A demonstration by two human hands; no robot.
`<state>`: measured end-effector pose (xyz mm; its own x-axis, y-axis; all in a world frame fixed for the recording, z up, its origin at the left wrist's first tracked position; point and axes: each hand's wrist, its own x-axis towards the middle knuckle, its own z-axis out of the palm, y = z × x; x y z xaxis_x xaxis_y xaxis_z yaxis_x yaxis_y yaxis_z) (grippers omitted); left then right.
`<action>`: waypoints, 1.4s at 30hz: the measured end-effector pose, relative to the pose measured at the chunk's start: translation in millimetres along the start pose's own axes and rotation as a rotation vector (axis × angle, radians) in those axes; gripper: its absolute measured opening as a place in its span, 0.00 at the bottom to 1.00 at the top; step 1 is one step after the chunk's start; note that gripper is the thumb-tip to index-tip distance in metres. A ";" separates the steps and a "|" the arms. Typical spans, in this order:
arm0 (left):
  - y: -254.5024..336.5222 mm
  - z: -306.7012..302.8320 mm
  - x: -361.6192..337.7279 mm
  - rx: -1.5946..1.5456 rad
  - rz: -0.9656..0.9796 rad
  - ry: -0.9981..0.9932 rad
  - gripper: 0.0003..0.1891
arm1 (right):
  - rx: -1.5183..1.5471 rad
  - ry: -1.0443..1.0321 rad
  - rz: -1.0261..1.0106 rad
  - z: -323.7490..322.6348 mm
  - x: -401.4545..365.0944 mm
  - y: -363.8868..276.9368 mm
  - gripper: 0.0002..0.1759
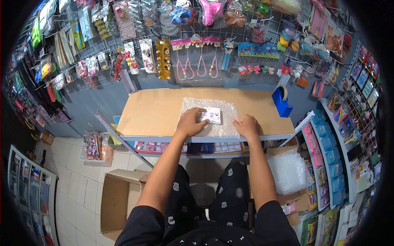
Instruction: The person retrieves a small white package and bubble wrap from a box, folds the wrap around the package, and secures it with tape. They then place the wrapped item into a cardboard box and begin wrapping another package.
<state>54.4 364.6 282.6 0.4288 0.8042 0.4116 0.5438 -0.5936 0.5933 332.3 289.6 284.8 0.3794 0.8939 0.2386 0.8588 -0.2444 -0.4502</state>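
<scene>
A sheet of bubble wrap (223,107) lies flat on the brown tabletop (156,110). A small white packet (211,115) with a purple print rests on the wrap. My left hand (191,122) lies on the wrap's left part, fingers touching the packet's left edge. Over on the wrap's right front corner, my right hand (247,126) presses down with curled fingers. Neither hand lifts anything.
A blue tape dispenser (282,101) stands at the table's right end. Hair accessories hang on a wire grid wall (197,61) behind. An open cardboard box (117,201) sits on the floor at left, a bubble wrap roll (289,170) in a box at right.
</scene>
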 end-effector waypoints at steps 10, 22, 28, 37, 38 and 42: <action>7.9 -6.2 0.2 -0.008 -0.033 -0.019 0.27 | 0.754 -0.154 -0.020 19.8 17.3 -2.2 0.15; -1.1 -1.2 1.3 0.001 -0.001 -0.021 0.27 | 1.271 -0.218 -0.168 80.1 47.3 -45.2 0.10; -2.0 -1.0 1.6 -0.007 -0.015 -0.022 0.26 | 0.849 -0.068 -0.314 81.1 33.4 -65.2 0.15; -2.7 -2.5 1.0 -0.010 0.012 -0.027 0.26 | 0.682 -0.242 -0.484 71.2 35.0 -44.6 0.15; -0.7 -4.2 1.8 -0.011 0.006 -0.044 0.26 | 0.689 -0.257 -0.461 58.8 30.1 -47.6 0.16; -5.8 0.6 1.9 -0.015 0.017 -0.019 0.26 | 0.562 -0.259 -0.507 38.4 19.4 -56.4 0.23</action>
<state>52.5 369.5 279.6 0.4517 0.7930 0.4088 0.5250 -0.6067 0.5968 278.0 335.2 281.8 -0.1616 0.9212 0.3540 0.5770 0.3793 -0.7234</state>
